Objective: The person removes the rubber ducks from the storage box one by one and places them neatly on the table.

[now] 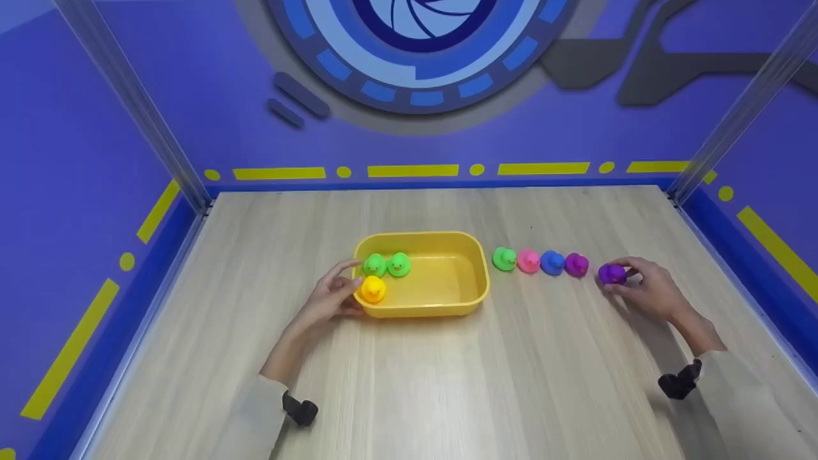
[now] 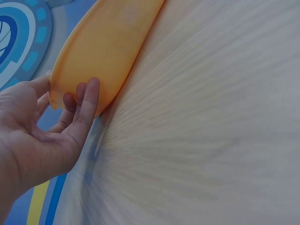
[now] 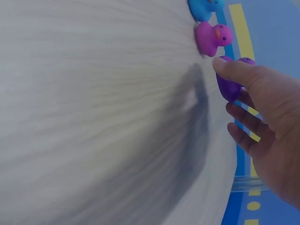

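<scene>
My left hand (image 1: 331, 295) grips the left end of a yellow plastic basin (image 1: 447, 311), thumb at the rim and fingers against the outer wall. In the left wrist view those fingers (image 2: 86, 105) lie along the basin's side (image 2: 105, 51). Inside the basin, two green rubber ducks (image 1: 387, 264) sit side by side with a yellow rubber duck (image 1: 373, 289) in front of them. At the right, my right hand (image 1: 652, 291) pinches a dark purple rubber duck (image 1: 612, 275) between thumb and fingers. The right wrist view shows the thumb across this purple duck (image 3: 228, 86).
Between basin and right hand stands a row of rubber ducks: green (image 1: 504, 259), pink (image 1: 528, 261), blue (image 1: 552, 262) and magenta-purple (image 1: 577, 264). All are on a light wooden table (image 1: 422, 383). Blue panel walls (image 1: 409, 147) enclose its back and sides.
</scene>
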### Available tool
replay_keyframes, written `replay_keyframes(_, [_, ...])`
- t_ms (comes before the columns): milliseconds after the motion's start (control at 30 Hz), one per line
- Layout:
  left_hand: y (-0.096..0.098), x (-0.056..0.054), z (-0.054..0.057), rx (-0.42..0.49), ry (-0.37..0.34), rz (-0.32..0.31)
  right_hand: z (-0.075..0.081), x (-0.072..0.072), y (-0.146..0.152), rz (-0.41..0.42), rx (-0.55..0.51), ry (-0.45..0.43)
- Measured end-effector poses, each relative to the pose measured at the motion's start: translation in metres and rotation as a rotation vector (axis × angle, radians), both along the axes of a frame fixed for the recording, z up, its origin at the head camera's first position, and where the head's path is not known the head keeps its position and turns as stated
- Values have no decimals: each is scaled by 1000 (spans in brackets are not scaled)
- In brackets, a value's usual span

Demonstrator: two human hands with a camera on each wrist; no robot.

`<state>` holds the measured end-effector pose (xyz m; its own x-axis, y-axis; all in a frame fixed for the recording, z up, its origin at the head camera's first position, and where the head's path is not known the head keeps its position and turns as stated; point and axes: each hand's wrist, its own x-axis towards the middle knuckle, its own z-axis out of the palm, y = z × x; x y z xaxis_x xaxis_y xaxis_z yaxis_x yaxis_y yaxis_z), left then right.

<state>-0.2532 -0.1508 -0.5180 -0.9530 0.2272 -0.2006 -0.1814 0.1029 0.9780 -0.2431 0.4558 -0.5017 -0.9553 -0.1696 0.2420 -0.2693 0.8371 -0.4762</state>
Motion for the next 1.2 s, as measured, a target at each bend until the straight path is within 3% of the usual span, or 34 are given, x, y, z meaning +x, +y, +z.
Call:
replay_keyframes(433, [1,1,-2,6,-9,4,-15,-8,-2,-29,-35,-4])
replay_keyframes(867, [2,0,2,13,-22,-1,-9,-22,-14,-38,-83,-96])
replay_keyframes(1200, [0,1,1,-19,-2,-14,-9,-21,-16,-18,-89,-149])
